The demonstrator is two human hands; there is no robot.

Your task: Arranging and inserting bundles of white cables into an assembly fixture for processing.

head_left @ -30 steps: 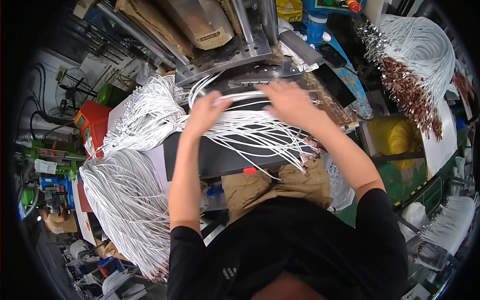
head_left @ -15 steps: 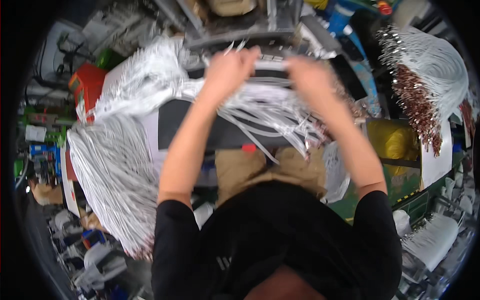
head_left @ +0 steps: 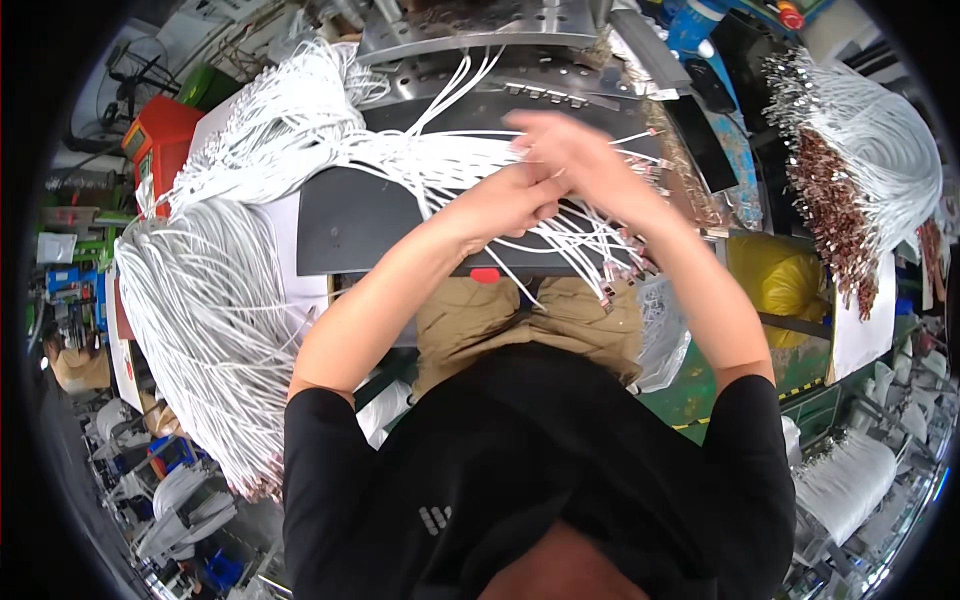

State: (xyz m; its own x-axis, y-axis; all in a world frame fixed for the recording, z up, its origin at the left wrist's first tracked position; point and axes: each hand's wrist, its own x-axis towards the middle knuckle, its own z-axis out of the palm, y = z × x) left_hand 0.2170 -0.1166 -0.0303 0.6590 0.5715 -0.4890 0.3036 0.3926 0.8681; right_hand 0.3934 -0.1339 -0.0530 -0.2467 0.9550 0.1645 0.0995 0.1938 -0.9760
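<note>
My left hand [head_left: 515, 195] and my right hand [head_left: 570, 150] meet over a dark grey work surface [head_left: 350, 230], both closed on a bunch of thin white wires [head_left: 420, 160]. The wires fan out leftward to a big heap [head_left: 290, 130], and their metal-tipped ends [head_left: 620, 270] hang down to the right over the edge of the surface. Motion blur softens the right hand.
A large bundle of white wires [head_left: 210, 330] drapes down at the left. Another bundle with brown terminals [head_left: 850, 170] hangs at the right. A metal machine plate [head_left: 480, 25] lies behind the surface, a red box [head_left: 160, 135] at far left, a yellow bag [head_left: 775, 275] at right.
Both hands have come closer together and nearer to me, from spread apart at the machine to joined over the dark surface, drawing the wires with them.
</note>
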